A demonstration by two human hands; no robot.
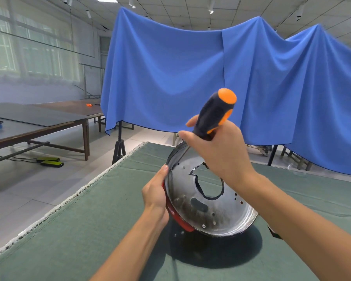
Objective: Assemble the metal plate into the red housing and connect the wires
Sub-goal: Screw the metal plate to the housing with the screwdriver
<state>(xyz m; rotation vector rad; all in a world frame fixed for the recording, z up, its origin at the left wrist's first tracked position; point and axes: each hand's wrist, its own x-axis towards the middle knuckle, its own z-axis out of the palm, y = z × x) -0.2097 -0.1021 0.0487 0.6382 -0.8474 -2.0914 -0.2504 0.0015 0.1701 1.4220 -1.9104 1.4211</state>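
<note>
The round silver metal plate with a large central cut-out (209, 205) sits inside the red plastic housing (178, 219), which is tilted up over the green cloth-covered table (73, 230); the left hand (155, 192) is wrapped around the housing's left rim, thumb on the plate's edge; the right hand (217, 151) is closed on a black-and-orange-handled screwdriver (215, 113), its shaft angled down to the plate's far edge; a blue draped cloth (211, 78) hangs behind.
</note>
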